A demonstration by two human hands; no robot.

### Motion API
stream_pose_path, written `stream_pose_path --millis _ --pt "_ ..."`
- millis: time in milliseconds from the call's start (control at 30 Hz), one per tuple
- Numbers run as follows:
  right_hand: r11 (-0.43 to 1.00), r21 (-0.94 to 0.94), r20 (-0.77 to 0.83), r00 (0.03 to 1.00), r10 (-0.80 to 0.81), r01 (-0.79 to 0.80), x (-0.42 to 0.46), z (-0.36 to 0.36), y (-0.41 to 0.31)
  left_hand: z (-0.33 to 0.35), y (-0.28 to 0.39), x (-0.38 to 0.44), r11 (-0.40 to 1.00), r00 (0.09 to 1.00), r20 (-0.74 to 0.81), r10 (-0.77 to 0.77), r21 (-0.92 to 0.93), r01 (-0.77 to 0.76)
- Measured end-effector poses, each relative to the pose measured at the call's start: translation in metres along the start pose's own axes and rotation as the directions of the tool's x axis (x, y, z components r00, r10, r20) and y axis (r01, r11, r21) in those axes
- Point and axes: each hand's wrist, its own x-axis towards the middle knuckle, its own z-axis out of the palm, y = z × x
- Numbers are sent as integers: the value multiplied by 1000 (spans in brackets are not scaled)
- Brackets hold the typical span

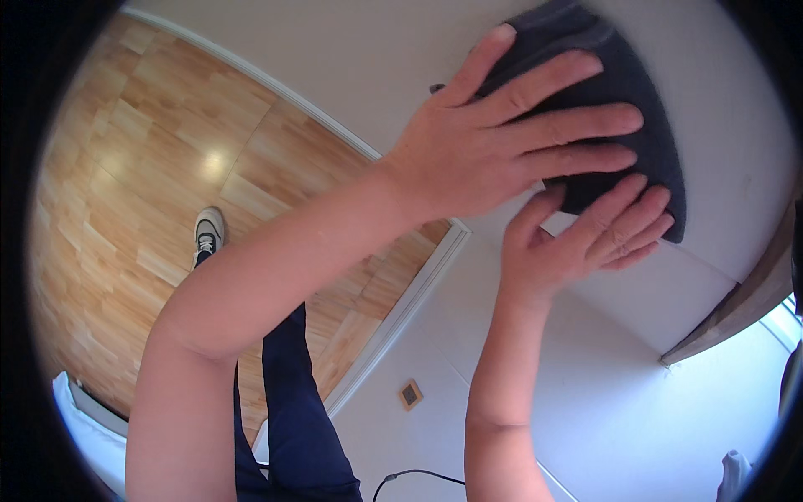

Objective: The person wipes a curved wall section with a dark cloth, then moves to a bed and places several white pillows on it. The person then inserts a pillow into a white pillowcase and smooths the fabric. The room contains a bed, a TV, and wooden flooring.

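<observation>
A dark grey cloth [652, 144] lies spread against the pale wall at the upper right, its lower edge slanting down to a corner. My left hand [495, 138] rests flat over the cloth, palm towards the wall and fingers spread wide. Just below it, my right hand [577, 238] touches the cloth's lower edge with its fingertips. The right thumb stands apart from the fingers, and bare wall shows in the gap between them. Both hands hide part of the cloth, and its top runs towards the picture's rim.
White skirting [401, 320] runs along the wall's foot beside the wood-pattern floor [169, 132]. A wall socket [411, 395] and a black cable [426, 472] are lower down. A curved brown edge [728, 320] juts out at right. White fabric [94, 433] shows at lower left.
</observation>
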Motion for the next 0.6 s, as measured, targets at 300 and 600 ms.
stream_pose_path --millis 300,600 --pt "988 1 422 896 -139 153 -119 58 -34 21 -42 -133 994 845 535 -17 100 -44" --pt "995 86 99 994 44 -53 -32 -3 14 17 26 -15 998 1000 18 12 -61 -11"
